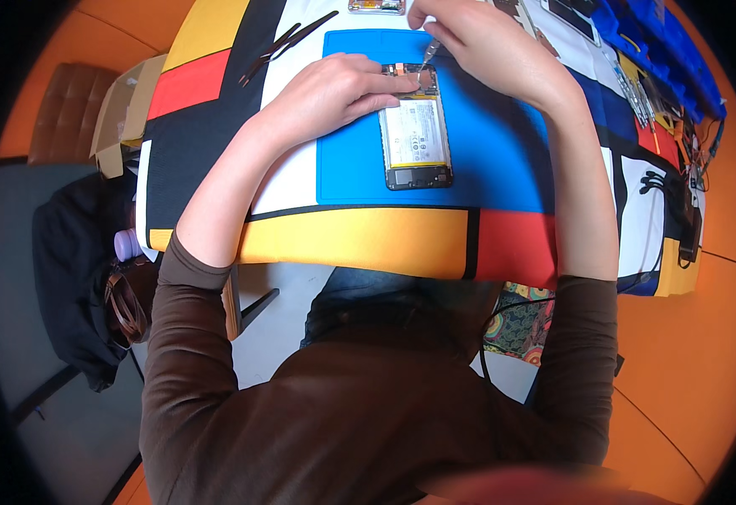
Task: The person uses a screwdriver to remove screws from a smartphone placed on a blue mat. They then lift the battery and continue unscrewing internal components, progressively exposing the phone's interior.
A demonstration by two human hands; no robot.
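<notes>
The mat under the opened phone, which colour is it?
The mat is blue; the head view shows it best.

The mat point(490, 147) looks smooth and matt, the screwdriver point(430, 52) shiny metal, the tablecloth point(360, 241) cloth, the box point(135, 118) cardboard.

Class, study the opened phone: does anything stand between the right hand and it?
Only the slim screwdriver, held in the right hand and pointing down at the phone's upper end. The left hand reaches in from the left, its index finger close beside the tip; nothing else visible intervenes.
</notes>
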